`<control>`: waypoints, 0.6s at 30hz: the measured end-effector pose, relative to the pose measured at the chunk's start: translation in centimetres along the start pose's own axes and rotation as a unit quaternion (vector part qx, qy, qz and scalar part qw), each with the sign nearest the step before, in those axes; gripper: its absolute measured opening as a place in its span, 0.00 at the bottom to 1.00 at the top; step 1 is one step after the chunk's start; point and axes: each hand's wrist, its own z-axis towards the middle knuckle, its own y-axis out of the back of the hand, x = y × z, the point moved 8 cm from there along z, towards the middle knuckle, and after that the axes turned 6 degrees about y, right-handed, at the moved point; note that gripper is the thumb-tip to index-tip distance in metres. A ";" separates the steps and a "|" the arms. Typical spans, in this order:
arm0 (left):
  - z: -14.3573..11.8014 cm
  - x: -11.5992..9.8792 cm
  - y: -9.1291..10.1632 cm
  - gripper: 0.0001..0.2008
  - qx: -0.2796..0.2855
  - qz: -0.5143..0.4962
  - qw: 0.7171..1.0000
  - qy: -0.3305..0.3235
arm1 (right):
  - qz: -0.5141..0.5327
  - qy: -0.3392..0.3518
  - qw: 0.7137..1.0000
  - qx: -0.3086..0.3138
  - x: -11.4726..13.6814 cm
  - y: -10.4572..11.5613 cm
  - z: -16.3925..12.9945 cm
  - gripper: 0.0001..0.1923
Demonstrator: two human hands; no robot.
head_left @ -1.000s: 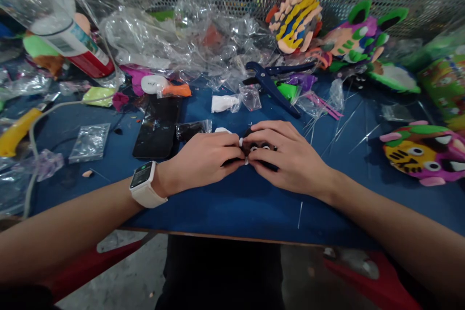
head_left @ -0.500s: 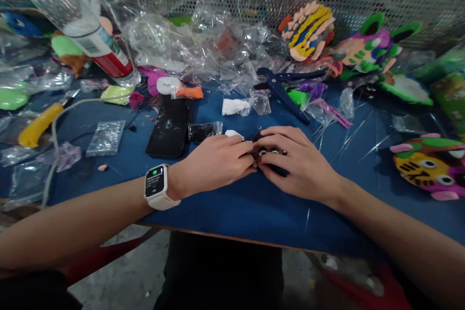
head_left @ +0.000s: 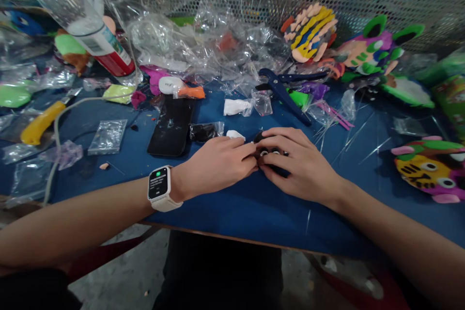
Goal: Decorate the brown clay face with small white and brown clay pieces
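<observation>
Between my hands on the blue table [head_left: 225,208] is a small dark clay figure [head_left: 269,150] with two white-ringed round eyes and a black rounded bump. My right hand [head_left: 303,167] curls over it, fingers around its top and near side, covering much of it. The fingertips of my left hand [head_left: 218,163] are pinched together at the figure's left edge; whether they hold a bit of clay is hidden. Just behind them lie a lump of white clay [head_left: 235,134] and a bag of black clay [head_left: 206,131].
A black phone [head_left: 170,128], a yellow-handled knife [head_left: 41,123] and a cable lie left. Blue cutting pliers [head_left: 281,92] and a white clay packet [head_left: 237,106] sit behind. Colourful clay animal masks [head_left: 426,167] stand right; a plastic bottle [head_left: 98,43] and crumpled wrappers fill the back.
The view has shifted slightly. Both hands stay at the dark figure, with only small movement in my left fingers.
</observation>
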 end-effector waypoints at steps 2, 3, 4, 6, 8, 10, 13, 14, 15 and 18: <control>0.0 0.0 0.0 0.11 0.000 0.002 1.000 0.000 | -0.002 0.001 1.000 0.002 0.0 0.0 0.0 0.08; 0.0 0.0 -0.1 0.11 -0.002 0.004 1.000 -0.001 | -0.003 0.002 1.000 0.001 0.0 0.0 0.0 0.08; 0.0 -0.1 -0.1 0.10 -0.004 0.006 1.000 -0.001 | -0.004 0.003 1.000 0.000 0.1 0.0 0.0 0.08; -0.1 -0.1 -0.1 0.10 -0.004 0.006 1.000 -0.003 | -0.003 0.005 1.000 -0.002 0.1 0.1 0.1 0.08; 0.0 -0.2 0.0 0.10 0.000 -0.002 1.000 -0.003 | 0.001 0.003 1.000 -0.003 0.1 0.1 0.1 0.08; 0.0 0.0 0.4 0.13 0.005 -0.009 1.000 0.003 | 0.006 -0.002 1.000 -0.003 0.1 0.1 0.0 0.09; 0.3 1.0 1.5 0.16 0.000 0.020 0.999 0.046 | 0.017 -0.009 1.000 -0.004 0.1 0.1 0.1 0.10; 0.3 1.6 1.9 0.15 -0.003 0.040 0.996 0.073 | 0.022 -0.009 1.000 -0.004 0.1 0.1 0.1 0.10; 0.3 2.3 2.2 0.14 -0.005 0.060 0.993 0.104 | 0.025 -0.010 1.000 -0.005 0.2 0.1 0.1 0.10; -0.3 4.2 2.7 0.07 -0.017 0.088 0.977 0.192 | 0.027 -0.009 1.000 -0.007 0.3 0.3 0.1 0.11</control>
